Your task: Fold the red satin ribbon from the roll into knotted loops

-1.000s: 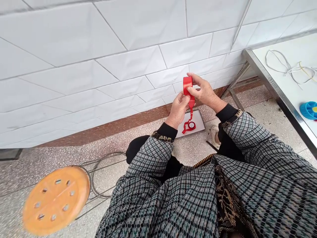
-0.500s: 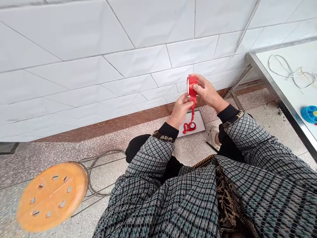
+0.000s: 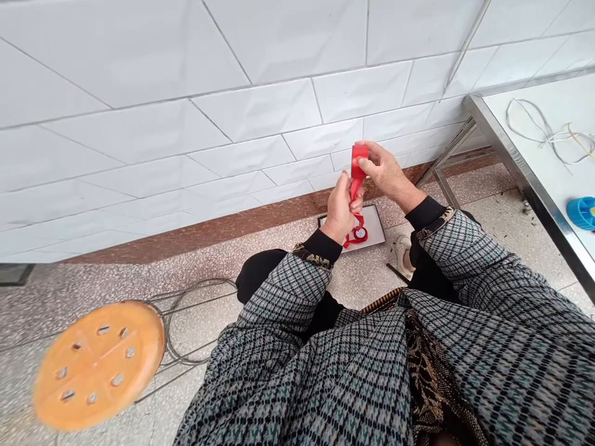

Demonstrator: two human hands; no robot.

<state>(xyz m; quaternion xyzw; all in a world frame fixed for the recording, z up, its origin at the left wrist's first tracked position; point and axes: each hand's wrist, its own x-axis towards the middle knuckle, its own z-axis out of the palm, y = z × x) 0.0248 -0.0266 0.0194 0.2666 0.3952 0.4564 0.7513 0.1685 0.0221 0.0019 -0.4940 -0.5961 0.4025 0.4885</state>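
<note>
A roll of red ribbon is gripped in my right hand, its thumb pressed on the ribbon's face. Just below, my left hand has its fingers closed around the loose ribbon hanging from the roll. The strand runs down past my left fingers toward a white tray with a dark rim on the floor. In that tray lies a smaller red ribbon spool with red ribbon around it, partly hidden by my left hand.
A white-tiled wall rises in front. At right stands a metal-edged table holding white cable and a blue round object. An orange stool with wire legs is at lower left.
My left hand has shifted slightly right and turned, its fingers now wrapped around the ribbon. The roll has turned so its white core no longer shows.
</note>
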